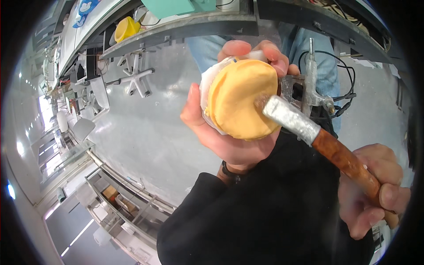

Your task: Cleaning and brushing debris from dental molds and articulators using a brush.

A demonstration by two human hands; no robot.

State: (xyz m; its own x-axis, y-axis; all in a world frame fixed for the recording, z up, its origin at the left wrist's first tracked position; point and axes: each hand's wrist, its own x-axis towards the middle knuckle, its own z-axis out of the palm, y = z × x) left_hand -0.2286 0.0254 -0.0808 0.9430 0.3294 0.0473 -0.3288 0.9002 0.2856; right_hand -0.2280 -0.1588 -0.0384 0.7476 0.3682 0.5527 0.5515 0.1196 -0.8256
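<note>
The left hand (pixel 238 149) cradles the yellow round piece (pixel 240 99) in its grasp; the right hand (pixel 358 204) clasps the brush (pixel 329 148), whose tip touches this piece. Brushing seems under way; how much remains, I cannot surely tell.

Round pc (pixel 243 97) = yellow-orange, plain; backing (pixel 206 86) at its left edge, white. Tool handle (pixel 342 159) reddish-brn w/ darker mottling; collar (pixel 291 119) patchy silver-grey; tip (pixel 262 102) dull brn. Top (pixel 247 212) & wristband (pixel 227 170) blk. Jeans (pixel 324 66) lt blue, faded. Floor (pixel 163 119) pale grey. Far left: yellow tub (pixel 126 29), blue item w/ white patches (pixel 88 6). Far: mint-grn sheet (pixel 168 6). Right: blk cables (pixel 351 81).
</note>
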